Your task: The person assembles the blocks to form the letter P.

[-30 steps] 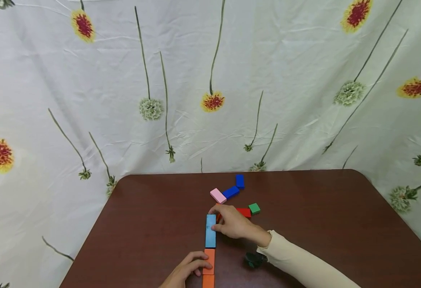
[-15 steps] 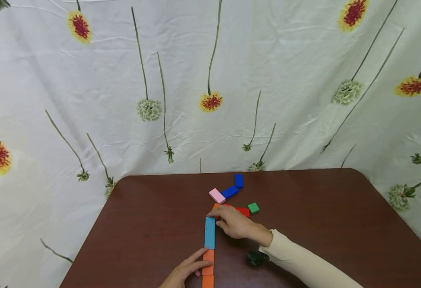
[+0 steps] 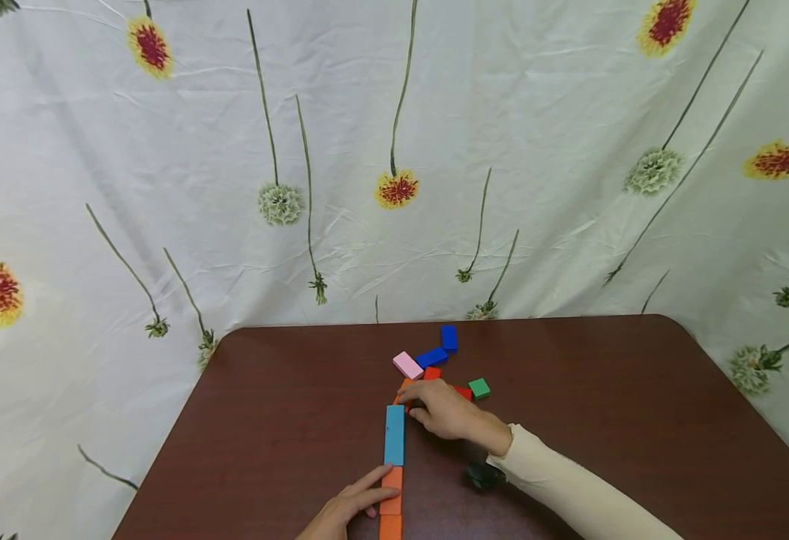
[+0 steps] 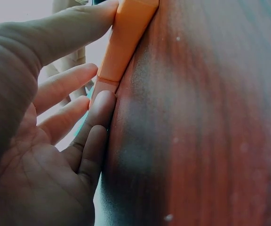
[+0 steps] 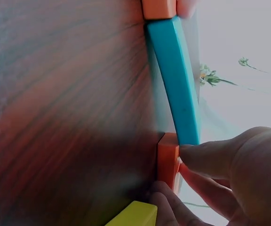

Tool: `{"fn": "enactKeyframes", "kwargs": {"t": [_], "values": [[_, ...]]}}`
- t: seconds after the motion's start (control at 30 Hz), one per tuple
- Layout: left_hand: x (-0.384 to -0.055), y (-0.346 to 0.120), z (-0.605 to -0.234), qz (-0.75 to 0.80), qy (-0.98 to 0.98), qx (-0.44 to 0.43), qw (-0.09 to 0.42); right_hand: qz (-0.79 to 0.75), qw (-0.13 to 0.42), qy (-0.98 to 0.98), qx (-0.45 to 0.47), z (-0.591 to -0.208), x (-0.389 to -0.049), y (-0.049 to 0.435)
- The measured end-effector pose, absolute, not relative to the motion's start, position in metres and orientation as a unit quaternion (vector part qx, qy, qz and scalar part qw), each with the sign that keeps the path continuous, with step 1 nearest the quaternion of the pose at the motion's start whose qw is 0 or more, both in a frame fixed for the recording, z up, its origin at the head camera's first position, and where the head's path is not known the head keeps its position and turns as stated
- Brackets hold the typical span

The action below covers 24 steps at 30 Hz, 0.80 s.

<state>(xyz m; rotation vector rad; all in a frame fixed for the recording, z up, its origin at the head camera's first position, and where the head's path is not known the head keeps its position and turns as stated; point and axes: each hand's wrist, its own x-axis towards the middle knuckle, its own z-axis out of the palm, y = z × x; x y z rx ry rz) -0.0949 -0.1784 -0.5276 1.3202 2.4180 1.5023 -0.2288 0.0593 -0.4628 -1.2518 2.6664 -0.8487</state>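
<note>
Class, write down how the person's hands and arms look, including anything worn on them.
The left hand and right hand are bare, with no gloves or rings visible. The right arm wears a plain, cream, long sleeve ending at the wrist. A small dark object shows beside it; whether it is attached is unclear. No left sleeve is in view.

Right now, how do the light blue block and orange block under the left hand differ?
The light blue block looks longer, the orange block shorter. The left hand touches the orange block; the light blue block is farther out, by the right hand. Shared: both line up in one row.
</note>
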Motion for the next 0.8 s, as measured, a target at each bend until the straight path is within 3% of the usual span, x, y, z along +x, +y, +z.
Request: {"fn": "enactKeyframes", "kwargs": {"t": [0.8], "values": [[-0.096,-0.18,-0.522,0.5,0.769,0.392,0.068,-0.265,0.018,0.897,-0.353,-0.466,-0.243,0.058]]}}
